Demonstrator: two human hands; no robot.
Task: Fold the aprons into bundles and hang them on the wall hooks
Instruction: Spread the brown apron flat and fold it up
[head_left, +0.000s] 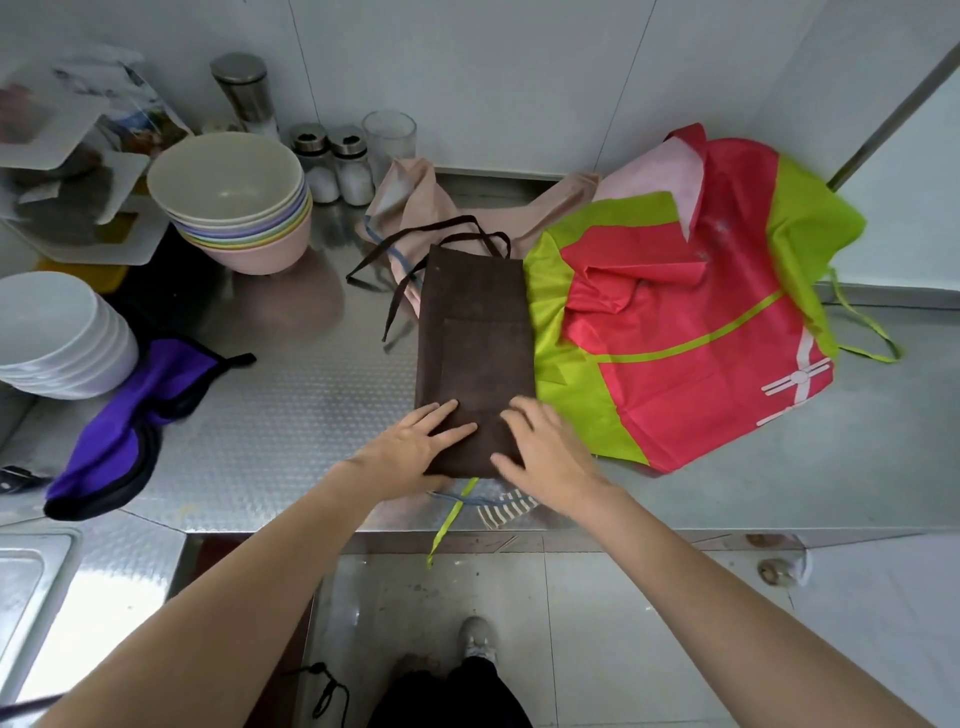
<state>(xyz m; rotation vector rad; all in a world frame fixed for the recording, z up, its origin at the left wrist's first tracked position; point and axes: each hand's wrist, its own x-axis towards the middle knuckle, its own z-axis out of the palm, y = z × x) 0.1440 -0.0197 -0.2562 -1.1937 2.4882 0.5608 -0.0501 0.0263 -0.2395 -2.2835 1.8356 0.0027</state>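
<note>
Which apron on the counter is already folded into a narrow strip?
The brown apron, under both hands. The red and green apron and beige apron lie crumpled.

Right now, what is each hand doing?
Left hand: open, fingers flat on the brown apron.
Right hand: open, resting on the same apron.

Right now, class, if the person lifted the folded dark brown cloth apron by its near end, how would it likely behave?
The folded dark brown cloth apron would probably sag and unfold, since it lies limp and flat under the left hand and right hand. Its loose straps would likely dangle. It looks light, and may slide easily on the steel counter.
</note>
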